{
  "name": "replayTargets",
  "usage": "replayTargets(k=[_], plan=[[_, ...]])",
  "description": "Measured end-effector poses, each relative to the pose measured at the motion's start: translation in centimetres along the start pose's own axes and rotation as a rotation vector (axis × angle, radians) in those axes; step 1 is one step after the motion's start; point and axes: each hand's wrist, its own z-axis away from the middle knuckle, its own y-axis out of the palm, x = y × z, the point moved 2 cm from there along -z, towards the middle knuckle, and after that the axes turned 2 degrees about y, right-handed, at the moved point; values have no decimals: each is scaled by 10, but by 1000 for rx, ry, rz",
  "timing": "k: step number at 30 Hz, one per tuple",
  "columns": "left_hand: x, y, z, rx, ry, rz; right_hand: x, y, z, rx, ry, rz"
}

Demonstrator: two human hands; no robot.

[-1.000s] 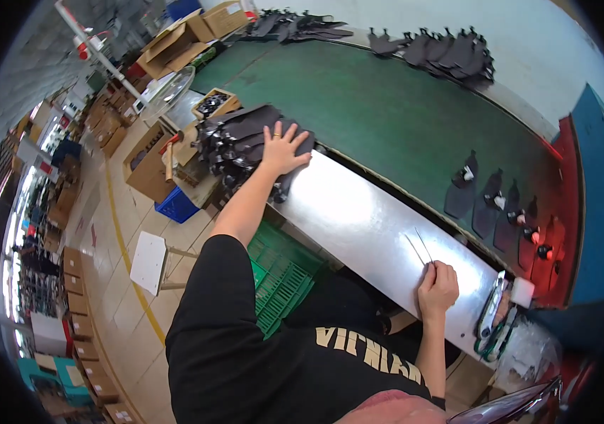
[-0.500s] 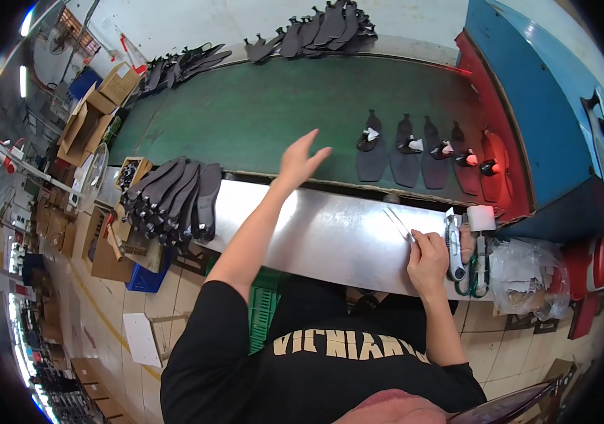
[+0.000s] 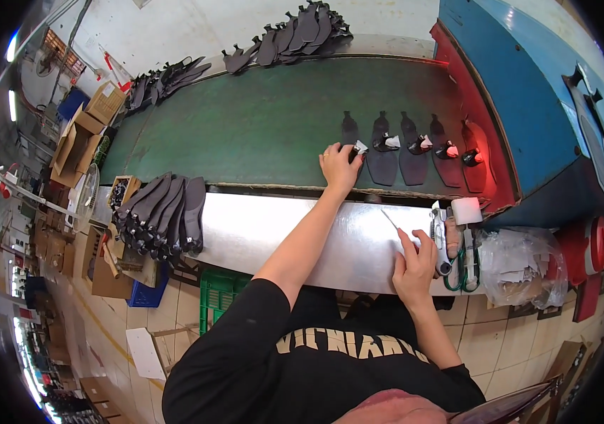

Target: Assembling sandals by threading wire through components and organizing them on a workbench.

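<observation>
My left hand (image 3: 341,168) is closed around a small black piece with a white tip (image 3: 360,148), at the leftmost dark grey sole (image 3: 350,128) of a row on the green conveyor belt (image 3: 245,127). My fingers and palm hide much of that sole. To its right lie several similar soles, among them one dark sole (image 3: 384,169), each bearing a small black piece. My right hand (image 3: 415,267) rests over the metal ledge with its fingers apart. A thin metal tool (image 3: 390,219) lies at its index fingertip, its near end apparently touching the finger.
A pile of dark soles (image 3: 164,212) sits at the ledge's left end; more soles (image 3: 295,35) lean along the far side. On the right are a box cutter (image 3: 440,240), a white block (image 3: 466,210), a clear plastic bag (image 3: 521,265) and a blue machine (image 3: 521,92).
My left hand has moved right and down from over the bare belt and closed on the leftmost black piece. My right hand's fingers have spread from around the thin tool. The view has shifted slightly.
</observation>
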Motion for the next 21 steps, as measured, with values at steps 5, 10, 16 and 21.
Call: replayTargets(k=[5,10,16,21], plan=[[-18,-79,3,-46,104,790,-1,-8,-6,-51,106,-544],[-42,-185,100,749,-357,1261,20,1,-20,282,502,-1692],[-7,-225,160,664,-500,1563,68,-9,-19,315,356,-1643],[15,-238,170,567,-526,1526,97,-15,0,454,262,-1089]])
